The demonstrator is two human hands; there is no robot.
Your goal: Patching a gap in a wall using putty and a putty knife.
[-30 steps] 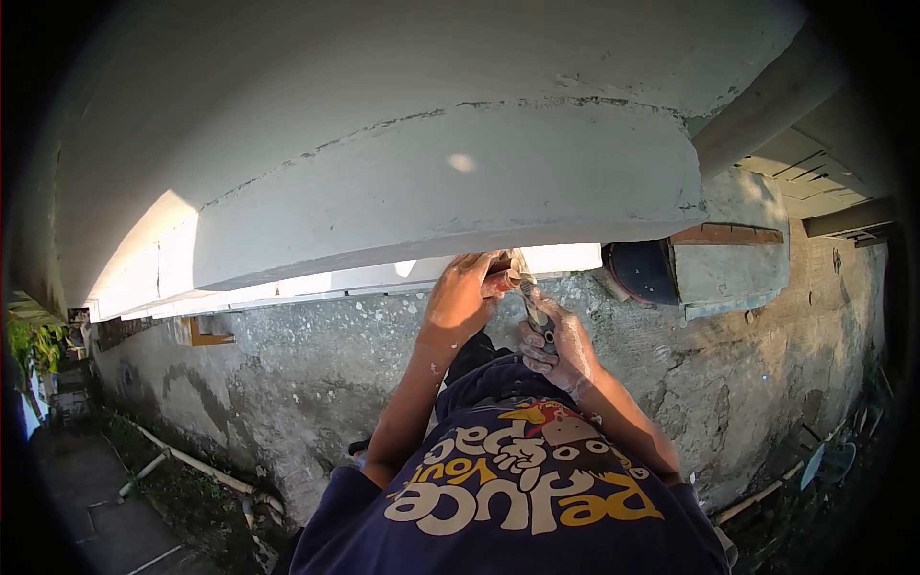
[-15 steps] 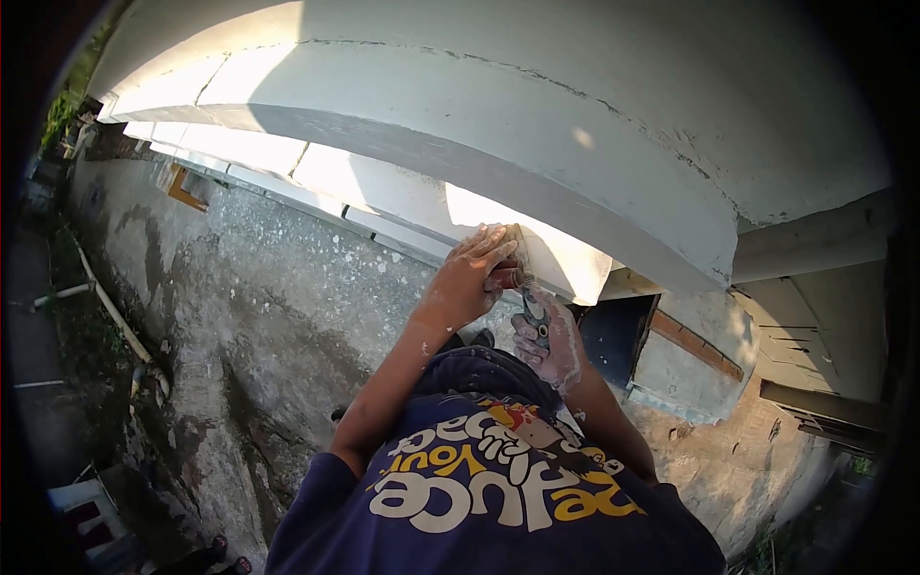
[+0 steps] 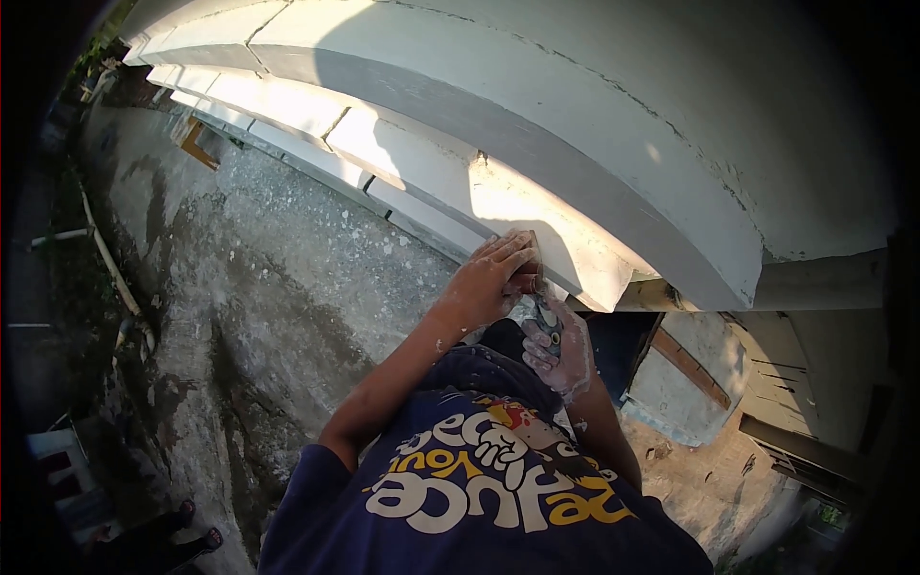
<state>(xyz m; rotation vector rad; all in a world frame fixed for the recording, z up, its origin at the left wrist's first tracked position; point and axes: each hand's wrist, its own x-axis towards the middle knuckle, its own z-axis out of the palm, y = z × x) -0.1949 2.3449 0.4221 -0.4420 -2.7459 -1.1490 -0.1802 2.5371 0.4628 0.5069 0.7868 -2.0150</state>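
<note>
My left hand is raised with its fingers flat against the lower edge of a white plaster moulding, close to the moulding's cut end. Just below it, my right hand, smeared with white plaster, is closed around a small metal tool with a dark handle. The tool's tip is hidden between the two hands. Both forearms rise from my purple printed shirt.
A rough grey speckled wall runs under the moulding. A small wooden frame sits on it at far left, and thin pipes lie beside it. A dark blue opening lies right of my hands. Wooden slats are at lower right.
The view has swung further round, so the moulding now slants across the top. My left hand has spread flat on the moulding's edge, while the right hand stays below it with the tool.
</note>
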